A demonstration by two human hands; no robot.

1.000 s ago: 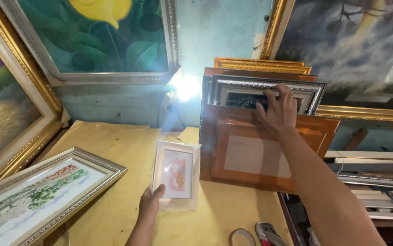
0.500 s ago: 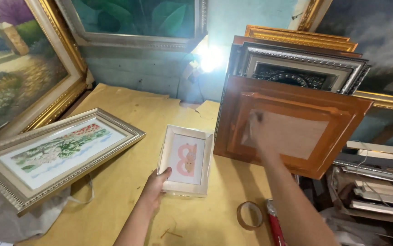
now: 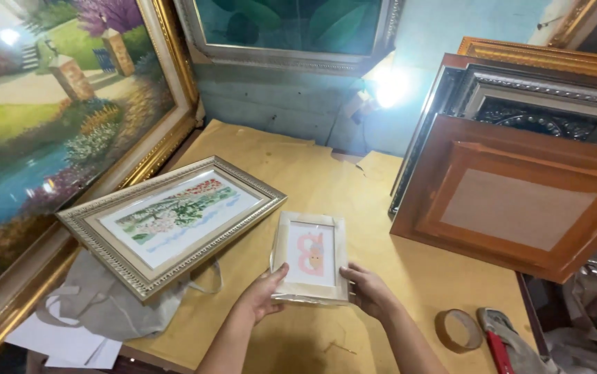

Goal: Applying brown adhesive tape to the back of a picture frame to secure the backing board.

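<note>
- Head camera: both hands, left (image 3: 262, 296) and right (image 3: 370, 292), grasp a small white-framed pink picture (image 3: 310, 257) by its lower corners, steadying it flat.
- It rests on the paper-covered table (image 3: 326, 187).

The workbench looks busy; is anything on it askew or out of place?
Yes. The silver-framed landscape picture lies crooked, one corner hanging past the bench edge over a crumpled grey cloth. The brown wooden frame leans tilted against other stacked frames.

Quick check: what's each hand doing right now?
Left hand: holding the small white frame by its lower left corner.
Right hand: gripping its lower right corner.
</note>
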